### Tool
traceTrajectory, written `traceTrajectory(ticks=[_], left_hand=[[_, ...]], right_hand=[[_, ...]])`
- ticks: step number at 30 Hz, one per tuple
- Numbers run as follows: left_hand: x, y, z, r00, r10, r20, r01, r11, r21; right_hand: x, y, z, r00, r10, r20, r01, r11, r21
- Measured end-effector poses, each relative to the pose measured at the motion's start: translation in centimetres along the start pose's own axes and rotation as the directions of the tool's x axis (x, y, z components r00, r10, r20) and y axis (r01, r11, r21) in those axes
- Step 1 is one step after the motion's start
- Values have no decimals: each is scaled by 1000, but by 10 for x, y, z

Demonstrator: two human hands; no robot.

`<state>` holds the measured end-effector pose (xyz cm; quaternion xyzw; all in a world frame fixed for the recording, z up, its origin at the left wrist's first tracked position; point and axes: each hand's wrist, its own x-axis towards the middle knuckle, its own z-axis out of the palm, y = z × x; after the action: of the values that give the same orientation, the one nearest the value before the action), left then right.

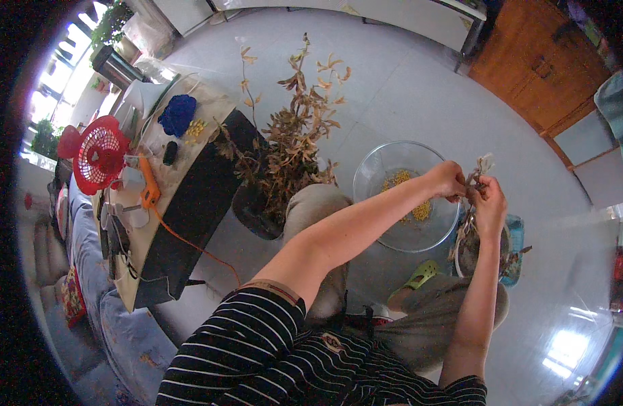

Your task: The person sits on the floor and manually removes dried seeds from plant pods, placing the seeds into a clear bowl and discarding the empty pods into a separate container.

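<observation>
My left hand (pixel 447 180) and my right hand (pixel 489 205) meet over the right rim of a clear glass bowl (pixel 377 231). Between their fingers is a dried plant stalk (pixel 475 178), its pale root end pointing away from me and withered pods dangling below. Which part each fingertip pinches is hard to tell. Yellow beans (pixel 420 210) lie in the bottom of the bowl. Below my right hand stands a round pale-rimmed container (pixel 459 261) beside a blue plastic basket (pixel 517 233), both partly hidden by my forearm.
Dried pod-bearing plants (pixel 293 137) stand in a black container (pixel 250 215) left of my knee. The table (pixel 189 203) at left holds an orange corded tool (pixel 149 182), a perforated red plastic item (pixel 100 155), a blue cloth-like bundle (pixel 178 115) and loose beans (pixel 195 128). A wooden cabinet (pixel 524 66) stands far right.
</observation>
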<state>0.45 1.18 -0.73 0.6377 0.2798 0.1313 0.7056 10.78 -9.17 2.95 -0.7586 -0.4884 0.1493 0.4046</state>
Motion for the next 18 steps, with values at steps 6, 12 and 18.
traceTrajectory(ticks=[6,12,18], left_hand=[[8,-13,1,1000,0,-24,-4,985,-170],[10,-15,5,998,-68,-17,63,978,-200],[5,-20,8,994,-105,-40,70,857,-511]], right_hand=[[-1,-3,-2,999,10,41,-9,1000,-26],[3,15,8,998,-24,-52,23,1000,-17],[3,11,9,993,105,-48,-103,994,44]])
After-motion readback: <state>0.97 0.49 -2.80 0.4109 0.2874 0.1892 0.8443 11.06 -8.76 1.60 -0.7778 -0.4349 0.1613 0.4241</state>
